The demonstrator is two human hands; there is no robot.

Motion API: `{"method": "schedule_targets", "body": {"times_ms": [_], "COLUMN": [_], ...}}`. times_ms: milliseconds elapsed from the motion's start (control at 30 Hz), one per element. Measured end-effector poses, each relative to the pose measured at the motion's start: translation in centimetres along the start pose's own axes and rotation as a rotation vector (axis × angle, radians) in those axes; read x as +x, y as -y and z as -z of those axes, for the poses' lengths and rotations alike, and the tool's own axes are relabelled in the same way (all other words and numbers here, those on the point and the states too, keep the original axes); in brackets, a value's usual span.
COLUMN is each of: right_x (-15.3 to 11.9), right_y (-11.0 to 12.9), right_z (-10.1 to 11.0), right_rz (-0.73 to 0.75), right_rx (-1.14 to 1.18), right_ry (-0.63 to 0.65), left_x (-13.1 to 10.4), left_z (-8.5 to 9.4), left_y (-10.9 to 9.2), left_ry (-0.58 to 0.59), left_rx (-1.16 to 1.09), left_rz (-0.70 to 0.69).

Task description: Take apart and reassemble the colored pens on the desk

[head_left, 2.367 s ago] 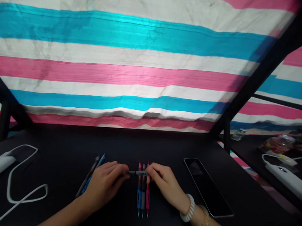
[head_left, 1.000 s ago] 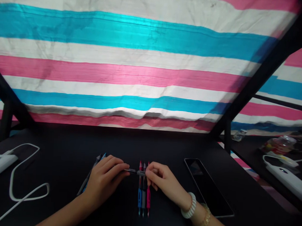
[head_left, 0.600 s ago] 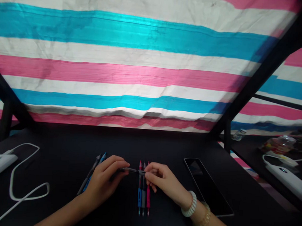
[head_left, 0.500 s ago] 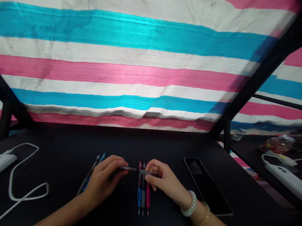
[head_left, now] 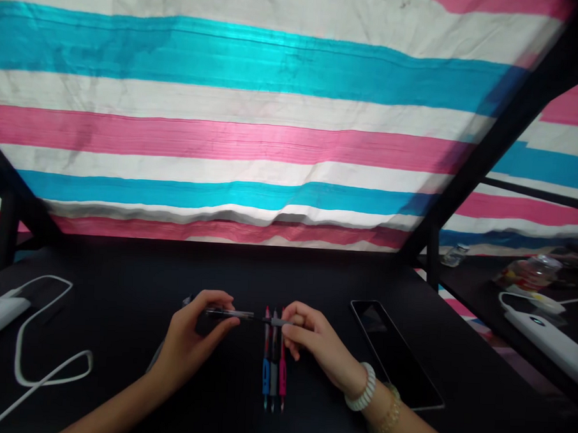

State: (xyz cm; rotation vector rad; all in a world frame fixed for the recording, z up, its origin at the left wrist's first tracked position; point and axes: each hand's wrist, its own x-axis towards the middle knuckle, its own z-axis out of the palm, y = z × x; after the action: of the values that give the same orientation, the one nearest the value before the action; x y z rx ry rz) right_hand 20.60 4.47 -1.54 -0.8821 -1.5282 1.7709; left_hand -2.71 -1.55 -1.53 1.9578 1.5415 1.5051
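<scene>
Above the table, a pen is held level in two parts. My left hand (head_left: 192, 337) pinches its clear barrel (head_left: 242, 315) between thumb and fingers. The grey grip part (head_left: 277, 322) is in my right hand (head_left: 319, 345), its fingers curled round it. A thin dark length, which looks like the refill, shows between the parts. Beneath lie three pens side by side: a blue pen (head_left: 265, 376), a grey pen (head_left: 273, 378) and a pink pen (head_left: 282, 377). Behind my left hand, other pens (head_left: 187, 299) are mostly hidden.
A phone (head_left: 397, 362) lies right of my right hand on the black table (head_left: 219, 271). At the left are a white device (head_left: 1, 319) and its looped cable (head_left: 19, 351). Black frame bars (head_left: 463, 186) slant up at both sides, before a striped sheet (head_left: 254, 138).
My left hand has moved slightly left and up with the clear barrel. The barrel has come away from the grey grip part, and a thin dark length now shows between them.
</scene>
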Motion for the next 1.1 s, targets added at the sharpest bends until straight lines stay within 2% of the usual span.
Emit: {"method": "schedule_targets", "body": {"times_ms": [133, 400, 533, 733, 900, 1100], "right_x": [-0.1, 0.1, 0.2, 0.2, 0.4, 0.6], "right_y": [0.0, -0.1, -0.3, -0.1, -0.3, -0.3], "right_z": [-0.1, 0.2, 0.3, 0.4, 0.7, 0.8], "right_rz": [-0.036, -0.059, -0.073, -0.084, -0.15, -0.16], "right_rx": [0.04, 0.162, 0.236, 0.332, 0.486, 0.572], "right_ry": [-0.017, -0.076, -0.087, -0.052, -0.001, -0.013], "left_x": [0.2, 0.4, 0.7, 0.9, 0.6, 0.6], "left_z": [0.0, 0.2, 0.1, 0.1, 0.0, -0.2], "left_y": [-0.1, 0.1, 0.2, 0.2, 1.2, 1.3], "left_ry": [-0.044, -0.022, -0.001, 0.061, 0.092, 0.136], "left_rx": [-0.1, -0.165, -0.273, -0.425, -0.573, -0.666], "left_rz": [0.05, 0.139, 0.232, 0.355, 0.494, 0.493]}}
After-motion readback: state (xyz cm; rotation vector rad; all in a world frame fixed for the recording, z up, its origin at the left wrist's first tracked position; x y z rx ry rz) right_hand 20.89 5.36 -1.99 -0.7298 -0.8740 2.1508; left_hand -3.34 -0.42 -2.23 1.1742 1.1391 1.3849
